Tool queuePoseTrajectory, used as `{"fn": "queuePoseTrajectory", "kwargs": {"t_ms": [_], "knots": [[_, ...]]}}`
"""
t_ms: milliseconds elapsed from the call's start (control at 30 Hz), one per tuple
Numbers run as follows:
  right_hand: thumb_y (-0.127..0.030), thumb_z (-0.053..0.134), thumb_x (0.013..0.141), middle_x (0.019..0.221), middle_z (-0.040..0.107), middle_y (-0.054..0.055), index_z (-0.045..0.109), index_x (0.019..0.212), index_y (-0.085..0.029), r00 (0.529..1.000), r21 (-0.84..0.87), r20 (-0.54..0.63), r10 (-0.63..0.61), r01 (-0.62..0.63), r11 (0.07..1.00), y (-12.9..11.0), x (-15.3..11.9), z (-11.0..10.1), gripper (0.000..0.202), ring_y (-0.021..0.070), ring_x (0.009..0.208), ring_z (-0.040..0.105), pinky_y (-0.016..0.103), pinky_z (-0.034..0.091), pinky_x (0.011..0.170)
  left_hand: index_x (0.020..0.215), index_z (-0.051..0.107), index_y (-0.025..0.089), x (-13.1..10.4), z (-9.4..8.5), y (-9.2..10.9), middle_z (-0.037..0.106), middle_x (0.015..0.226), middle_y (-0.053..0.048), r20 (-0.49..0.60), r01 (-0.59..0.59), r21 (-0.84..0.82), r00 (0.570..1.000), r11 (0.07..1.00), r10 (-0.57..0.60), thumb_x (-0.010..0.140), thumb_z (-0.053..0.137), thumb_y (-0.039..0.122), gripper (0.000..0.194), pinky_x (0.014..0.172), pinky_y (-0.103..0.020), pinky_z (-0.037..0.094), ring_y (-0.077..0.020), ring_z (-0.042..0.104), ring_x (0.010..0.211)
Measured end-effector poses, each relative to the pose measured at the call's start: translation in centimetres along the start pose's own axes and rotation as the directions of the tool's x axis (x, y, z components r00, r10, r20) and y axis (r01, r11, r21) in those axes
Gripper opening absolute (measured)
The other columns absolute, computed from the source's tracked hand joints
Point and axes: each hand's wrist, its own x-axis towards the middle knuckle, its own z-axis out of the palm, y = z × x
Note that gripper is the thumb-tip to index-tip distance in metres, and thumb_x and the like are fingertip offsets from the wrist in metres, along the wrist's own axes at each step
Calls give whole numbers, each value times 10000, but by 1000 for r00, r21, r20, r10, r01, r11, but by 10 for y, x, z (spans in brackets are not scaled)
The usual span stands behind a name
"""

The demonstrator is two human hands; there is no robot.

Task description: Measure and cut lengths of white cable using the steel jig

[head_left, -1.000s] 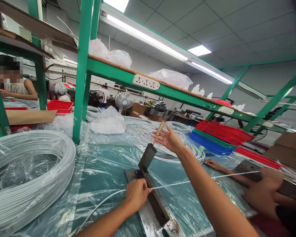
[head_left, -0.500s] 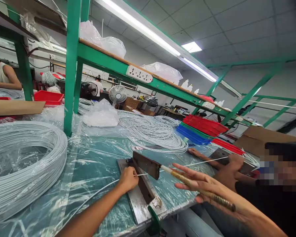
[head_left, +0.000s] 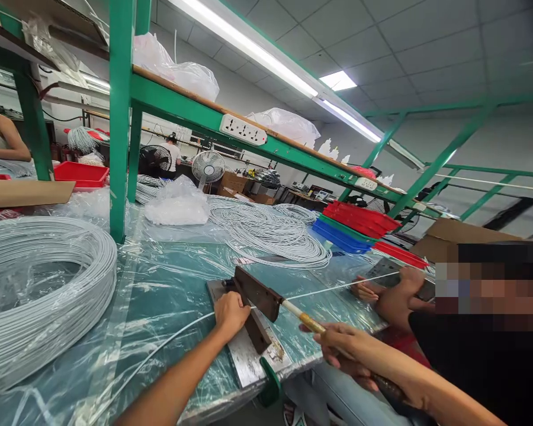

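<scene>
My left hand (head_left: 231, 312) is closed on a thin white cable (head_left: 180, 335), beside the base of a lever cutter (head_left: 273, 355). The cutter's dark metal blade (head_left: 257, 294) is raised at an angle, and the cable passes beneath it toward the right. My right hand (head_left: 344, 349) has its fingers curled round the cutter's long, worn handle (head_left: 311, 322). A co-worker's hand (head_left: 411, 279) at the right holds the far stretch of the cable, which runs almost straight between us.
A large coil of white cable (head_left: 102, 278) lies at the left, and a looser pile (head_left: 270, 231) behind the cutter. A green clamp (head_left: 270, 378) grips the table's front edge. Stacked red and blue trays (head_left: 350, 228) stand at the back right. A green post (head_left: 118, 136) rises near the coil.
My right hand's fingers, spread along the handle before, have curled round it. The co-worker's other hand shows nearer the cable. The whole view has shifted slightly.
</scene>
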Motion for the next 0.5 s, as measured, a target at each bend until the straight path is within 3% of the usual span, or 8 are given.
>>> {"fn": "queuePoseTrajectory", "kwargs": {"t_ms": [67,167,267,400,500], "knots": [[-396,593,678,392,426,-70,530,875,-196,998,-8,-9,60,-60,998,13,4,4,287,25,249,219,120,111,246,707,612,196,0,0,0,662,766,-24,-2,3,5,1000,1000,-3,744,585,296,110,632,-254,388,-198,617,795],[-433,601,678,370,374,-95,436,757,-218,997,18,48,56,-57,998,30,6,9,282,17,253,175,130,73,257,694,607,197,1,2,0,662,755,-22,-6,9,4,1000,1000,-8,729,589,278,90,611,-252,377,-196,620,785],[-431,599,666,375,339,-116,400,739,-223,995,10,96,-9,8,1000,38,6,9,297,18,239,150,152,81,244,665,599,198,3,3,0,658,724,-14,-6,16,-7,1000,1000,-16,718,592,271,91,581,-247,359,-189,620,755],[-457,567,672,389,302,-136,426,858,-219,995,-46,77,-71,75,996,44,7,3,334,26,230,117,173,90,238,633,588,199,3,5,1,646,683,-10,-9,25,-27,1000,999,-25,709,601,273,108,561,-243,340,-184,612,716],[-506,550,664,438,351,-106,449,851,-218,993,-91,36,-113,116,989,65,16,9,358,41,273,223,172,194,267,622,580,197,2,5,0,636,676,-10,-20,22,-57,1000,998,-23,697,610,252,97,565,-243,328,-187,602,711]]}}
